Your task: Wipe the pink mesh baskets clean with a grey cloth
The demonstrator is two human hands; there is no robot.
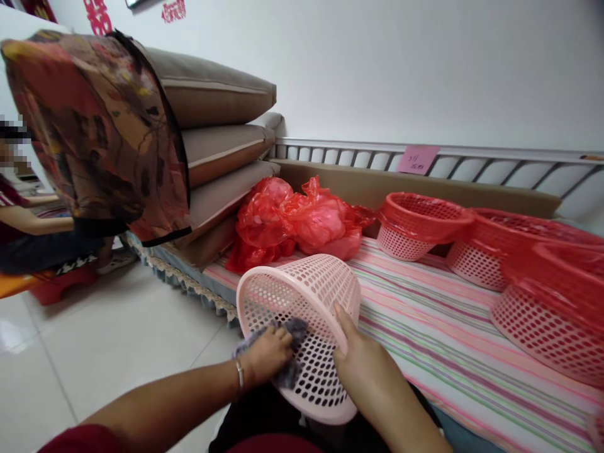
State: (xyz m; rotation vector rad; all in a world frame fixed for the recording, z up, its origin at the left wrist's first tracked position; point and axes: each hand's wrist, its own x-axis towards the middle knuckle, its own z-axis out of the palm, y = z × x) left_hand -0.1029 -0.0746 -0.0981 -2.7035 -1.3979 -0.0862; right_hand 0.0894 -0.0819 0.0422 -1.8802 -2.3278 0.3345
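Observation:
A pink perforated basket [330, 283] lies tilted on its side over my lap, its mouth facing left and toward me. My right hand [358, 352] grips its rim on the right, the thumb lying along the outside. Inside the mouth, my left hand [270, 352] has its fingers closed on a grey-purple cloth [289, 371], which bunches out around the fingers against the lower inner wall. A thin bracelet is on the left wrist.
Red-lined pink baskets [406, 242] stand on the striped sheet [425, 321] at the right. Red plastic bags [311, 220] lie behind my basket. Stacked cushions [221, 145] with a patterned cloth rise at the left. Another person [38, 233] sits at the far left.

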